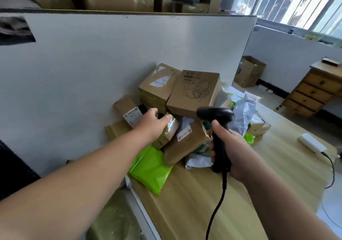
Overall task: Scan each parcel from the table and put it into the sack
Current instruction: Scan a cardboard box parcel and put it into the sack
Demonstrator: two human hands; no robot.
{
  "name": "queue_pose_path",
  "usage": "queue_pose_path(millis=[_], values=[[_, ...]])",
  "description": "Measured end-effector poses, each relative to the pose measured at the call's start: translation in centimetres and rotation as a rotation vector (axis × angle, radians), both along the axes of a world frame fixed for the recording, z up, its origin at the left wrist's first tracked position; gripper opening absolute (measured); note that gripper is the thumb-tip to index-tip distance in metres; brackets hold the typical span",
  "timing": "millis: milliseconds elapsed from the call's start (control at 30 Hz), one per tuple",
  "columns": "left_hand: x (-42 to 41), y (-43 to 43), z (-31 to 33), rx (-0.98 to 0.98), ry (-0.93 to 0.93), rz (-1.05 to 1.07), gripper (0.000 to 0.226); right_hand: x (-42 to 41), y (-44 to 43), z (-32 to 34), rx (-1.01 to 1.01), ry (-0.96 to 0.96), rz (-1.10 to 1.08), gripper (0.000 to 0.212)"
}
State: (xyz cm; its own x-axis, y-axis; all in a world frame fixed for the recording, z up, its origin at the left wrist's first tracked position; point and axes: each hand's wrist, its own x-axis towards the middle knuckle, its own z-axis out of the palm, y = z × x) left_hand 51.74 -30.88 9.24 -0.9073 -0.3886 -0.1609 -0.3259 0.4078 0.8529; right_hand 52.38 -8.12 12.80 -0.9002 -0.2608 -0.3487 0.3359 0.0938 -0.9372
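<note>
A pile of parcels lies on the wooden table [194, 199] against a white partition. My left hand [150, 123] reaches over a small taped cardboard box [169, 130]; its fingers are apart and rest on the box's top, not closed round it. My right hand [229, 151] grips the handle of a black barcode scanner [215, 115], whose head points at the pile. A larger brown box with a white label [185, 141] lies just right of the small box. A bright green mailer bag [150, 167] sits at the near edge of the pile. The sack is not clearly in view.
Two big brown boxes [192, 91] top the pile, with grey and white mailers [242, 112] to the right. A white device with a cable [311, 143] lies on the table's right. A wooden drawer unit [314, 90] and an open carton [249, 71] stand beyond.
</note>
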Motion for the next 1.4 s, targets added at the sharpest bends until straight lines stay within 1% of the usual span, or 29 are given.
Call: queue_pose_path(millis=[67,133,167,267,367,433,600,700,833,967,1067,1100,1167,1200,1267,1400], values=[[-2.8,1.7,-0.2,0.256,-0.078,0.058,0.07,-2.1,1.0,0.0,-0.018,0.006,-0.038,0.046],[-5.2,3.6,-0.3,0.556,-0.155,0.109,0.062,-3.9,1.7,-0.4,-0.025,0.012,-0.051,0.054],[-6.3,4.4,-0.5,0.647,-0.186,0.125,0.059,-4.8,2.0,-0.7,-0.027,0.018,-0.05,0.059],[-9.5,5.7,-1.7,0.776,-0.231,0.172,0.061,-6.8,2.5,-1.8,-0.035,0.02,-0.04,0.071],[-12.1,6.1,-3.1,0.866,-0.256,0.252,0.062,-8.2,2.8,-2.9,-0.057,0.0,-0.035,0.073],[-13.2,6.3,-3.7,0.927,-0.255,0.271,0.058,-8.9,3.0,-3.4,-0.079,-0.01,-0.034,0.074],[-14.9,6.6,-5.3,1.168,-0.177,0.311,0.064,-10.2,3.1,-4.3,-0.13,-0.023,-0.028,0.074],[-14.9,6.8,-5.3,1.227,-0.108,0.324,0.065,-10.5,3.3,-4.5,-0.137,-0.028,-0.04,0.079],[-14.3,7.2,-4.5,1.222,-0.04,0.318,0.055,-10.4,3.9,-4.1,-0.174,-0.013,-0.063,0.08],[-12.8,7.4,-3.2,1.182,0.027,0.269,0.041,-9.6,4.4,-2.8,-0.198,0.049,-0.08,0.076],[-10.8,7.4,-2.2,1.124,0.064,0.219,0.031,-8.4,4.6,-1.3,-0.217,0.109,-0.118,0.062],[-10.0,7.2,-1.9,1.105,0.078,0.208,0.032,-7.9,4.6,-0.7,-0.22,0.137,-0.138,0.055],[-8.3,6.7,-1.3,1.027,0.119,0.178,0.04,-6.8,4.8,0.2,-0.236,0.197,-0.191,0.036],[-7.5,6.4,-0.9,0.955,0.151,0.159,0.044,-6.3,4.8,0.7,-0.244,0.225,-0.216,0.026],[-5.7,5.5,-0.4,0.756,0.247,0.124,0.053,-5.2,4.8,1.6,-0.246,0.275,-0.256,0.015],[-2.1,2.9,0.3,0.193,0.403,0.039,0.073,-3.4,4.2,3.2,-0.229,0.335,-0.326,0.01]])
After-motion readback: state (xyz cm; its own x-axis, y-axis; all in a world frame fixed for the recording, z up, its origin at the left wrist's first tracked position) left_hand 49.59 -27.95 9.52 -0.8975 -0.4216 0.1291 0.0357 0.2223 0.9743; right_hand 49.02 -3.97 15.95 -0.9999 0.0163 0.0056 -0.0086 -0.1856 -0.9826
